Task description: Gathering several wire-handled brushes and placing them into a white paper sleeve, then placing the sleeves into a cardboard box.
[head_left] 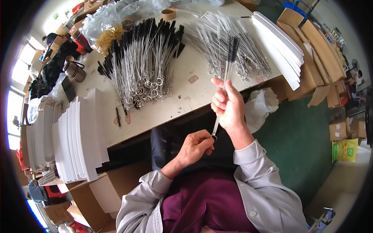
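Up in front of the person's chest, both hands hold a small bunch of thin wire brushes [227, 70], the kind with twisted metal stems, black bristle tips and a ring at the foot. The right hand [227, 106] is closed around the middle of the stems, fingers curled over and thumb pressed along them, so the black bristle ends stand up above the fist and lean slightly to the right. The left hand [196, 146] sits lower, its fingertips pinched together on the ring end of the stems, just below and to the left of the right hand. The bunch hangs over the near edge of the bench [186, 93], not touching it.

On the bench, to the left of the held bunch, lies a large heap of black-tipped brushes [143, 58], bristles pointing away from the person and rings toward them. Behind the right hand lies a second heap of silvery wire stems [229, 42], spread in a fan. Stacks of white card sheets [77, 139] stand at the bench's left end, and another fanned stack of white sheets [281, 50] lies at its right end. A roll of brown tape [168, 14] sits at the far edge, and a metal mug [74, 70] stands near the left. Brown cardboard boxes [322, 54] lean on the green floor to the right
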### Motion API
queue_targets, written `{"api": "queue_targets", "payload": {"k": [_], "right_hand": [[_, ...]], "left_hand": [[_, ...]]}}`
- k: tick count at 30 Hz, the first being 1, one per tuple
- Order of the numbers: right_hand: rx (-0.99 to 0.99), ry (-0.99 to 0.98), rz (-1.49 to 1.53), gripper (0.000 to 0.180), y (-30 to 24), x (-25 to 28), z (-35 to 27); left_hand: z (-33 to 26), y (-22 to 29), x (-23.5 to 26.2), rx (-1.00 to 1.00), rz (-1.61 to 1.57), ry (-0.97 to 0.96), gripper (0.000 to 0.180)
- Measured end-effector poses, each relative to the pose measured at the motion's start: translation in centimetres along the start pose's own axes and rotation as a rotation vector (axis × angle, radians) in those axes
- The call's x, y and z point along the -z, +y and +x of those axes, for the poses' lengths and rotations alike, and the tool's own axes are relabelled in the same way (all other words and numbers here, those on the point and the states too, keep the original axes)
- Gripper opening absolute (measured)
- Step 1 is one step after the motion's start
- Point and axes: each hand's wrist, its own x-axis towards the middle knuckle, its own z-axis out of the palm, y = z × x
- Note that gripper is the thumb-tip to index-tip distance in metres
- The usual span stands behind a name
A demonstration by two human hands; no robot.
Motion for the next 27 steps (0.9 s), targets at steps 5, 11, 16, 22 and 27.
{"api": "queue_targets", "payload": {"k": [5,11,16,22,27], "right_hand": [[0.025,0.067,-0.009,0.046,-2.1,3.9,-0.8],[0.069,0.179,-0.134,0.043,-4.0,6.5,-2.5],[0.057,0.236,-0.219,0.044,-4.2,7.7,-3.3],[0.214,0.207,-0.647,0.04,-3.6,8.0,-2.2],[0.573,0.11,-1.29,0.021,-2.0,4.6,2.1]], "left_hand": [[1.7,0.2,-1.6,0.077,0.116,-0.07,0.017],[5.5,4.5,-0.9,-0.389,0.733,0.22,0.01],[10.2,6.1,-1.2,-0.636,1.201,0.397,0.02],[12.2,5.6,0.3,-0.811,1.303,0.452,0.028],[11.7,8.3,1.0,-0.32,0.665,0.482,0.03]]}}
